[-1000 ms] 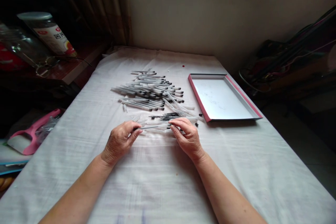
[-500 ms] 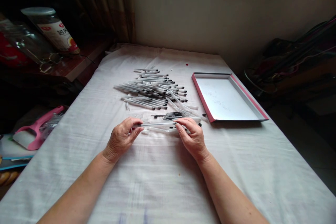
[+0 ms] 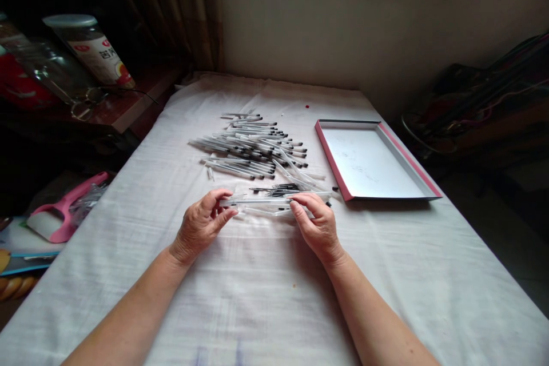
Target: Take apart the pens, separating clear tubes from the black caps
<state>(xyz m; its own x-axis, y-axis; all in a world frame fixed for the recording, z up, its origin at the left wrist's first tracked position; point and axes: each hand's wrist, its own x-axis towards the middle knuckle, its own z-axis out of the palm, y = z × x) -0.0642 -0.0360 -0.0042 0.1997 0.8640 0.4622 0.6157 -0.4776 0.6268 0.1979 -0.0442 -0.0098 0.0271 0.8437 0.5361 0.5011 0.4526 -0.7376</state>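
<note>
A clear pen (image 3: 261, 202) lies level between my two hands, just above the cloth. My left hand (image 3: 203, 223) is around its left end, with the thumb and curled fingers loosely about it. The right end sits in a pinch between the thumb and index finger of my right hand (image 3: 315, 223). Beneath and behind the pen are loose clear barrels (image 3: 300, 174) and a small bunch of thin black pieces (image 3: 278, 189). Farther back spreads a heap of clear pens with black ends (image 3: 249, 146).
A shallow pink-edged box (image 3: 332, 166) with a white inside stands to the right. The table has a pale cloth (image 3: 257, 297) over it. At left, a lidded jar (image 3: 96, 54) and glasses (image 3: 83, 104) rest on a wooden surface, with a pink-handled item (image 3: 64, 214) lower down.
The pen has shifted slightly between my hands, and a clear end now shows at my left fingers where a dark part showed. The whole view has moved a little.
</note>
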